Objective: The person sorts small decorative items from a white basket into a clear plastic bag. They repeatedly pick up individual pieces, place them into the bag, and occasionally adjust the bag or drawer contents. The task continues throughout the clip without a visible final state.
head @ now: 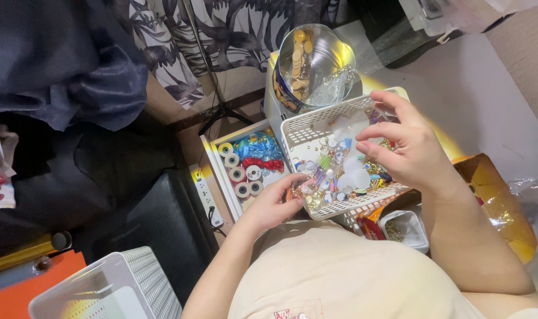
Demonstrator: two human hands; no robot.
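A white perforated plastic basket sits tilted on my lap, filled with several small keychains, beads and colourful trinkets. My left hand grips the basket's near left corner, fingers curled over the rim by the trinkets. My right hand hovers over the basket's right side with fingers spread and curved; whether it pinches a small item is hidden.
A round metal tin with gold coins stands behind the basket. A white drawer holds tape rolls and blue and red foil. A second white basket is at lower left, a power strip on the floor, a cardboard box at right.
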